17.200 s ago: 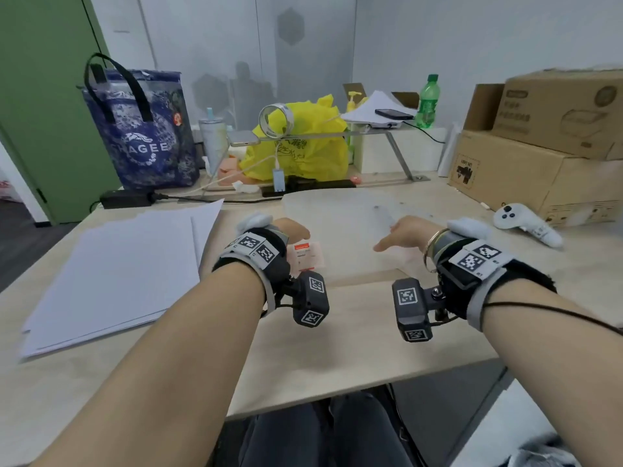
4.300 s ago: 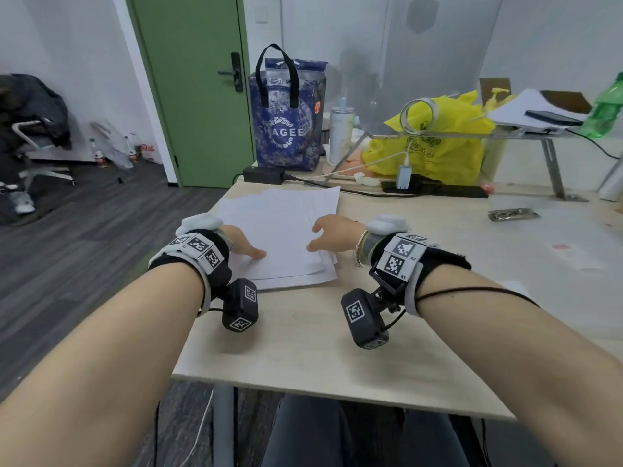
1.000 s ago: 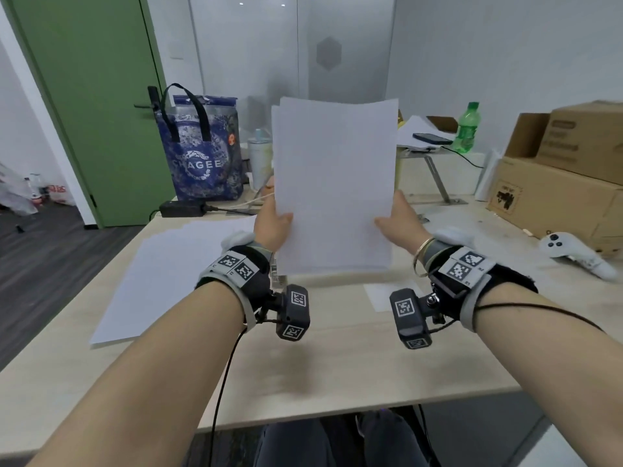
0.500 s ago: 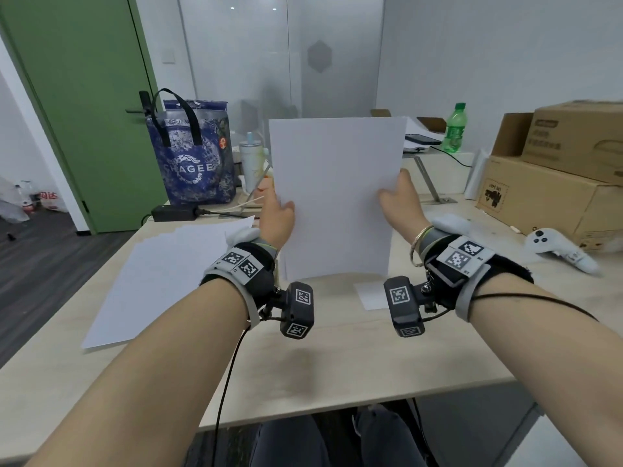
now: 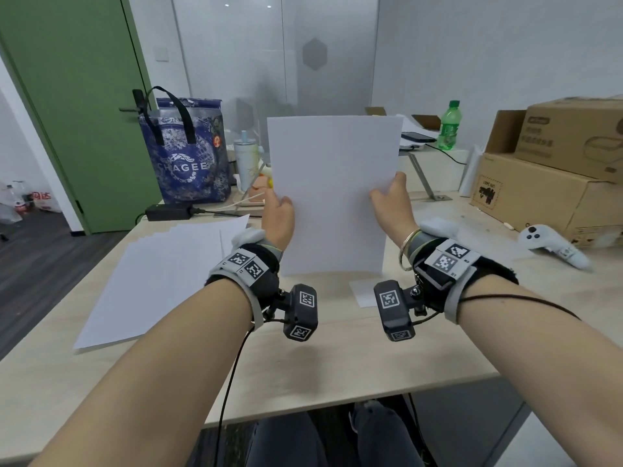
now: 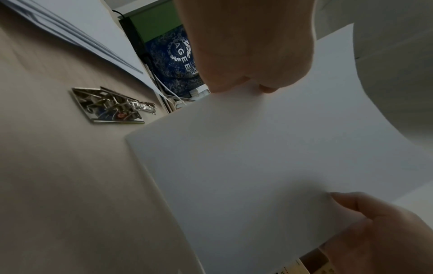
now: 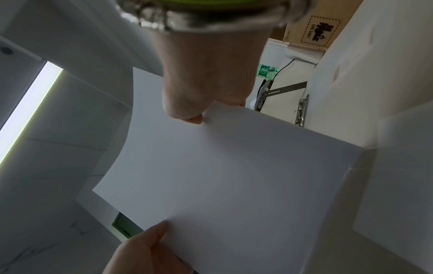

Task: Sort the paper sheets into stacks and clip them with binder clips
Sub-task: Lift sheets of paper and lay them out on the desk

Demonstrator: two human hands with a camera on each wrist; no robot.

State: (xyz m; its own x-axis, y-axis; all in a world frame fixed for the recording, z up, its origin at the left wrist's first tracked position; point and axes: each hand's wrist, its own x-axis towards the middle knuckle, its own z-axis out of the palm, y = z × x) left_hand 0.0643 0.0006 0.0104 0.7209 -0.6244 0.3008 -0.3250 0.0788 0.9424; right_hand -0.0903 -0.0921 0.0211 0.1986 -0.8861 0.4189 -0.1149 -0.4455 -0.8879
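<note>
Standing on its lower edge on the desk (image 5: 337, 365), the stack (image 5: 332, 193) of white sheets is upright between both hands, edges flush as far as the head view shows. The spare sheets (image 5: 161, 274) lie fanned flat on the desk to the left, well apart from it. The left hand (image 5: 278, 215) grips the stack's left edge, thumb on the near face; the right hand (image 5: 391, 205) grips the right edge likewise, and the fingers behind are hidden. Judged from these views, the stack is light and limp: the left wrist view shows its upper part bowing away, so it will sag or fan if held by one corner only. Paper faces slide on each other readily, so firm pinching at mid-height on both side edges, as now, is the sound hold while squaring; one edge must be left free for clipping. The pack of clips (image 6: 110, 105) lies on the desk just beside the stack's foot, untouched. Clips are stiff and sprung; the count cannot be told.
</note>
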